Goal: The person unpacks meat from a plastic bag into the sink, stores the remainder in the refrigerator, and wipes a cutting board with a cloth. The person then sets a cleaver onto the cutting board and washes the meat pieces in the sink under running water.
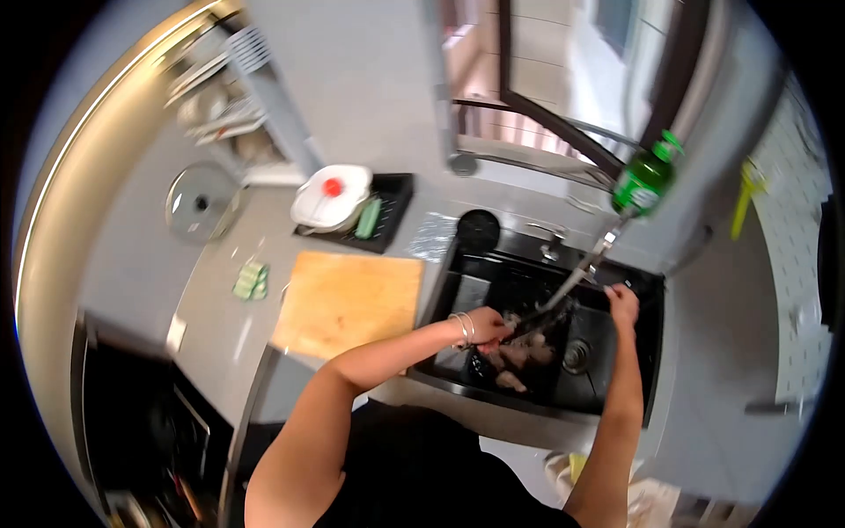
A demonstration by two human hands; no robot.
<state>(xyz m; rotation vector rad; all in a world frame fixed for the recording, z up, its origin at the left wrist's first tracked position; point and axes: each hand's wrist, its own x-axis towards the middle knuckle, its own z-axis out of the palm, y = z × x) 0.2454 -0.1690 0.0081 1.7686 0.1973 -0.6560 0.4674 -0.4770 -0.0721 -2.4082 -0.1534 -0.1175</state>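
Note:
A black sink (654,356) holds several pale pink pieces of raw meat (528,350). My left hand (487,326), with bracelets at the wrist, is over the meat at the sink's left side. Its fingers are curled, and a dark long piece runs from them toward the tap's spout; what they grip is unclear. The metal tap (594,260) slants down into the basin from the back right. My right hand (623,304) is at the right of the basin, close to the tap's base. Its fingers are bent together; anything in them is too small to make out.
Left of the sink lies a wooden cutting board (352,299). Behind it, a white lidded pot (326,201) stands by a black tray (393,211). A green soap bottle (643,183) stands behind the tap. A glass lid (202,202) leans on the wall; a window (572,70) is open.

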